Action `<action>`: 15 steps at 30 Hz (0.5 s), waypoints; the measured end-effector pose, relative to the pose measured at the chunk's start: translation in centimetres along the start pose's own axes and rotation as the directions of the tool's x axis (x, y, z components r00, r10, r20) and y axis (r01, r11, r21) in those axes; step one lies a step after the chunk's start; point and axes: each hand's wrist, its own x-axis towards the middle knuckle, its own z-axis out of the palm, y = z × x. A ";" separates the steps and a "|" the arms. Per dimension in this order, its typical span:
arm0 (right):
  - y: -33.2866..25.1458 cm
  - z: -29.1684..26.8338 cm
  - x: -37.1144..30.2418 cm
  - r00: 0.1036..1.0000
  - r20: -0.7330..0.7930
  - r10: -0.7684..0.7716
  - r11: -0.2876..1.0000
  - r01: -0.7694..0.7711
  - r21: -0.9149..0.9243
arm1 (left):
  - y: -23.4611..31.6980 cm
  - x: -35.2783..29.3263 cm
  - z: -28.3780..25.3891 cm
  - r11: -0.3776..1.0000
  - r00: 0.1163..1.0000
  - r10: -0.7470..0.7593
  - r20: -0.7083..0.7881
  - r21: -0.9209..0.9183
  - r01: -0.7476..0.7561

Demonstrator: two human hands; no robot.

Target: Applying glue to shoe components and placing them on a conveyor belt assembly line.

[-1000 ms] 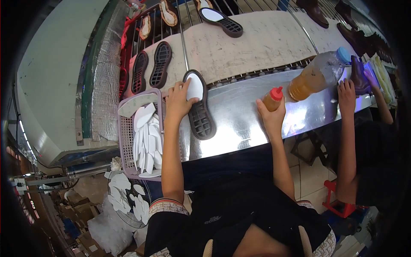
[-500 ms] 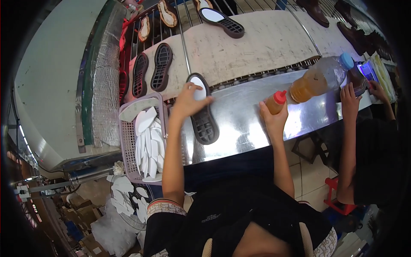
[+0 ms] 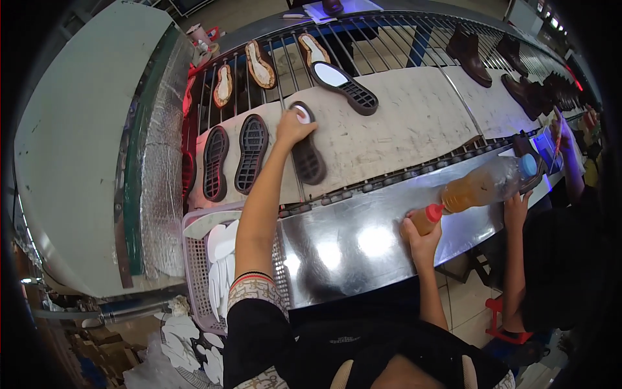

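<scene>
A worker's left hand [image 3: 295, 129] clasps the upper end of a grid-patterned shoe sole [image 3: 310, 163], blurred against a pale conveyor belt [image 3: 402, 97] at the worker's eleven o'clock; from where I stand, I cannot tell whether it lies flat. Well apart, at one o'clock, the right hand [image 3: 424, 235] wraps a red-capped squeeze bottle [image 3: 424, 220] over the steel desk [image 3: 350, 259]. The step appears to be placing the sole; the next move seems to call for levelling it, then releasing without disturbing its white insert [image 3: 302, 114].

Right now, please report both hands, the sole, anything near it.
Left hand holding sole, over mat. Right hand holding red-capped bottle. Other soles either side.
</scene>
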 end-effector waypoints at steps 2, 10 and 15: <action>0.2 -1.2 0.2 0.998 -0.057 -0.032 0.997 0.028 -0.068 | 2.5 -0.5 -0.7 0.911 0.992 -0.028 -0.124 0.405 0.077; 0.4 -0.4 -0.2 0.998 -0.058 -0.032 0.977 0.019 -0.212 | -2.1 0.0 -2.9 0.950 0.990 0.125 -0.063 0.297 -0.101; 1.0 -1.2 -0.3 0.999 -0.033 -0.027 0.975 0.019 -0.223 | -1.1 -0.3 -0.4 0.959 0.997 0.064 0.046 0.275 -0.074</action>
